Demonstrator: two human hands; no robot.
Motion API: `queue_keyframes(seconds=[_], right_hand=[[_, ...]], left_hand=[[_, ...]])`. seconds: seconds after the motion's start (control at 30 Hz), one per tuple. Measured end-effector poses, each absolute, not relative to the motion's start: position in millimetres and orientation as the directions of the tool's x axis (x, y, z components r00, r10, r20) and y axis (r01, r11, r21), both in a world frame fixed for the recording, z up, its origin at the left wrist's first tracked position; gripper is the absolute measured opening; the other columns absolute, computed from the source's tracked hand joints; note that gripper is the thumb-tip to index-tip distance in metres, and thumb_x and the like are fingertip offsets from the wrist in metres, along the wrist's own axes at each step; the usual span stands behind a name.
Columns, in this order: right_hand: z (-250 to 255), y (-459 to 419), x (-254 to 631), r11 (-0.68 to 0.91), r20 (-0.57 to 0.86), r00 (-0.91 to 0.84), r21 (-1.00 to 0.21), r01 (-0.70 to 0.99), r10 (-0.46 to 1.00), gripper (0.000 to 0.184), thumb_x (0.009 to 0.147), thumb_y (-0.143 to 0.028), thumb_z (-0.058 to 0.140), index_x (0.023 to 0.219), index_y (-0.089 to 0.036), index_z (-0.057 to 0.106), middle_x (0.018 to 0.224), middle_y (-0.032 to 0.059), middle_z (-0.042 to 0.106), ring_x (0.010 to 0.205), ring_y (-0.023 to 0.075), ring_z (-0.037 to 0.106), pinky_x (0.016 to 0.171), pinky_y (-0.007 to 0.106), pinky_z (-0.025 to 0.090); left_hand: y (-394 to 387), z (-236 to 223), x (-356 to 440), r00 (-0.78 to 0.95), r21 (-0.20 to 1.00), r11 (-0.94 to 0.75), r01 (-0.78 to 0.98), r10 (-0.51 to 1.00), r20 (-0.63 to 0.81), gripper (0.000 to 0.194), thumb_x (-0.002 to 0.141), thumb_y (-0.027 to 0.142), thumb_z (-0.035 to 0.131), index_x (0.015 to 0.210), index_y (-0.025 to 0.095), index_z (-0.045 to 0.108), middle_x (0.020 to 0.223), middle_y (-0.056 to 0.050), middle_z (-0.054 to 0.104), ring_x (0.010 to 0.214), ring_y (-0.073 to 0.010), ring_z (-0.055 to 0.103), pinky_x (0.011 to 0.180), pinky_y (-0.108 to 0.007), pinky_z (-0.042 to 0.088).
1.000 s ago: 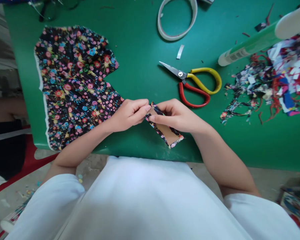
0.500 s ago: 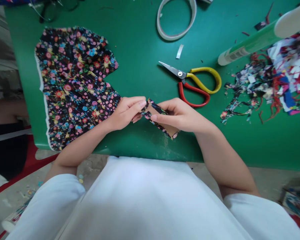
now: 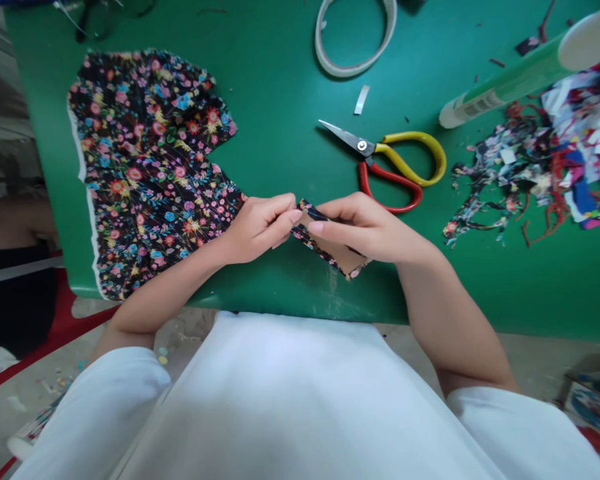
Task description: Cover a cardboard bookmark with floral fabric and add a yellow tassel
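Between my two hands is a small cardboard piece (image 3: 336, 252) with dark floral fabric folded over its edges, its bare brown side facing up. My left hand (image 3: 263, 229) pinches its upper left end, thumb on top. My right hand (image 3: 363, 229) grips it from the right, with the thumb on the brown face and the fingers at the far edge. A large piece of black floral fabric (image 3: 150, 173) lies flat to the left, its right tip partly behind my left hand. Scissors (image 3: 364, 148) with one yellow and one red handle lie just beyond my right hand.
A roll of tape (image 3: 321, 50) and a short white strip (image 3: 361, 100) lie farther back. A green and white tube (image 3: 505, 83) stands at the right beside a heap of fabric scraps (image 3: 540, 160). Glasses (image 3: 87, 17) lie at the far left of the green table (image 3: 275, 147).
Both hands and the cardboard piece have shifted slightly right. My left fingers have closed further over its end, and the folded fabric there is now more covered.
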State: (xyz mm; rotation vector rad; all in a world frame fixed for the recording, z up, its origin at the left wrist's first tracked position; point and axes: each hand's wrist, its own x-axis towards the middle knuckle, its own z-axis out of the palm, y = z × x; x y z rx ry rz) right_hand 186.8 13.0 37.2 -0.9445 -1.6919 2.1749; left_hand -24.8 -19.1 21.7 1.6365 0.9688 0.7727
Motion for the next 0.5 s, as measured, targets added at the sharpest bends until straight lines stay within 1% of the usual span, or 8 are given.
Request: queue_keyframes(seconds=[0.1,0.2,0.33,0.43,0.5], right_hand=[[40.9,15.4,187.3,-0.209,-0.271,-0.753,-0.961,0.179,0.6,0.052,0.099,-0.058,0.053,0.066,-0.018,0.052,0.054,-0.0033,0.047,0.048,0.0058,0.04,0.044,0.023,0.029],[41.6,16.3,186.1,-0.051,-0.184,-0.742,-0.979,0.199,0.644,0.053,0.102,-0.053,0.05,0.062,-0.018,0.046,0.054,-0.0034,0.043,0.053,0.0067,0.037,0.049,0.023,0.029],[38.0,16.0,184.4,0.146,-0.061,-0.764,-0.969,0.2,0.642,0.048,0.105,-0.041,0.047,0.062,-0.019,0.041,0.054,-0.0051,0.037,0.053,0.0067,0.033,0.054,0.024,0.029],[35.0,16.0,184.0,0.254,0.003,-0.773,-0.945,0.205,0.634,0.043,0.105,-0.032,0.045,0.064,-0.019,0.041,0.053,-0.0061,0.035,0.052,0.0062,0.032,0.056,0.025,0.029],[34.0,16.0,183.9,0.312,0.044,-0.776,-0.929,0.2,0.629,0.042,0.104,-0.029,0.045,0.064,-0.019,0.041,0.053,-0.0063,0.035,0.051,0.0062,0.032,0.057,0.025,0.029]], left_hand=[[-19.7,21.7,-27.4,0.483,0.972,-0.156,0.175,0.874,0.053,0.045,0.106,0.042,0.041,0.066,0.021,0.04,0.048,0.006,0.047,0.044,-0.0064,0.046,0.049,-0.022,0.035],[-19.1,20.3,-30.1,0.506,0.979,-0.142,0.147,0.861,0.049,0.046,0.106,0.04,0.041,0.064,0.02,0.042,0.05,0.004,0.048,0.046,-0.007,0.047,0.05,-0.023,0.037],[-19.4,18.2,-29.4,0.438,0.987,-0.078,0.138,0.899,0.009,0.05,0.105,0.049,0.039,0.064,0.02,0.044,0.051,0.003,0.048,0.046,-0.0087,0.046,0.049,-0.025,0.037],[-21.3,17.0,-27.3,0.401,0.991,-0.032,0.133,0.916,-0.025,0.051,0.104,0.054,0.04,0.066,0.02,0.045,0.051,0.004,0.047,0.046,-0.0088,0.044,0.048,-0.025,0.037],[-22.8,16.5,-26.5,0.394,0.989,-0.016,0.144,0.918,-0.042,0.051,0.103,0.055,0.041,0.066,0.02,0.046,0.052,0.004,0.046,0.047,-0.0087,0.043,0.048,-0.025,0.037]])
